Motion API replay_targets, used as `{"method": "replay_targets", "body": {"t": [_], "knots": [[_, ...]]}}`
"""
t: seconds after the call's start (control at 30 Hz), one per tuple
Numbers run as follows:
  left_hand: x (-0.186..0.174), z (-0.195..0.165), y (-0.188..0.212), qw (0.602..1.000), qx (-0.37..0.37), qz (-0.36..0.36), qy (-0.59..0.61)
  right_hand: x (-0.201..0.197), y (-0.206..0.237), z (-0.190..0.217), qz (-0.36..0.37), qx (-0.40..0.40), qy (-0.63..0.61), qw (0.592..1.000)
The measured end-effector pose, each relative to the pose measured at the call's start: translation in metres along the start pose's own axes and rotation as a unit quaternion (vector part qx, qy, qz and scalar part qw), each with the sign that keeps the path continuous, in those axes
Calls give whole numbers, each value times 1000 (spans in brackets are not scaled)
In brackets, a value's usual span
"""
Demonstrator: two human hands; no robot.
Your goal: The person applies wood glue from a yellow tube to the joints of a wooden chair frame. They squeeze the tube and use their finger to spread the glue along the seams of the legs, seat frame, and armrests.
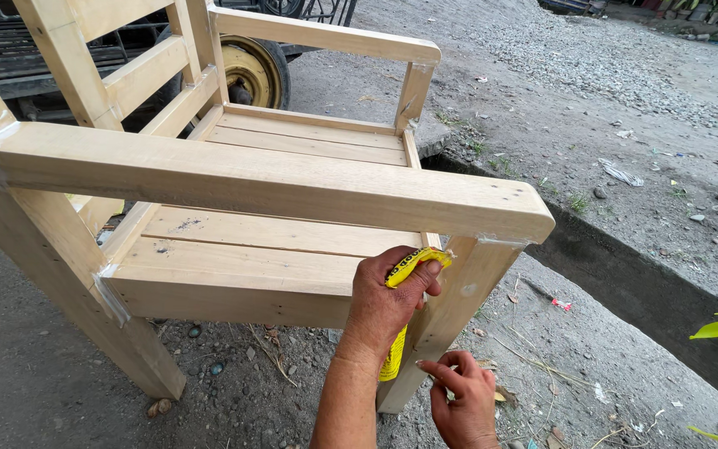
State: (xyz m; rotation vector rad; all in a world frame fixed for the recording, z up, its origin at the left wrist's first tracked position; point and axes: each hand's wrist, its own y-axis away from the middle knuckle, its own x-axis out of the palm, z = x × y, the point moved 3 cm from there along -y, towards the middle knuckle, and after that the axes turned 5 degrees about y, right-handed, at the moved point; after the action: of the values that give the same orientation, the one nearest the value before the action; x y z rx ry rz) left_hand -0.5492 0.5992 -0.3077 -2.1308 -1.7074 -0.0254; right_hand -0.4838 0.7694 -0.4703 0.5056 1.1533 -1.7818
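Outdoors on gravelly ground, we crouch beside an unfinished wooden chair. Our left hand has its grip clamped on a yellow tube, pressing its upper end into the joint where the front leg meets the seat, just under the armrest; the tube's lower end shows below the wrist, against the leg. Our right hand sits lower, its grip together, fingertips pinched and touching the same leg's side. A yellow wheel stands behind the chair, and a concrete gutter runs along the right.
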Motion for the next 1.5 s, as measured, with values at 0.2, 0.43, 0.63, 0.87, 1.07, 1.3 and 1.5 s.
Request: {"method": "replay_targets", "body": {"t": [0.2, 0.43, 0.63, 0.87, 1.07, 1.3, 1.5], "knots": [[0, 2, -1, 1000, -4, -2, -4, 13, 4, 1, 89, -49, 95, 990], [2, 4, -3, 1000, -12, -6, -16, 5, -12, 6, 140, -176, 293, 929], [2, 4, -3, 1000, -10, -5, -24, 15, -7, -3, 202, -196, 417, 864], [3, 2, -1, 999, -30, -1, -19, 37, -1, -13, 252, -199, 522, 790], [-1, -1, 0, 1000, -17, 4, -26, 53, 7, -14, 286, -204, 533, 770], [-5, -4, 0, 998, -23, 1, -52, 63, 12, -4, 264, -205, 499, 799], [-11, 13, -5, 999, -33, 9, -29, 48, 1, 24, 259, -144, 436, 850]]}}
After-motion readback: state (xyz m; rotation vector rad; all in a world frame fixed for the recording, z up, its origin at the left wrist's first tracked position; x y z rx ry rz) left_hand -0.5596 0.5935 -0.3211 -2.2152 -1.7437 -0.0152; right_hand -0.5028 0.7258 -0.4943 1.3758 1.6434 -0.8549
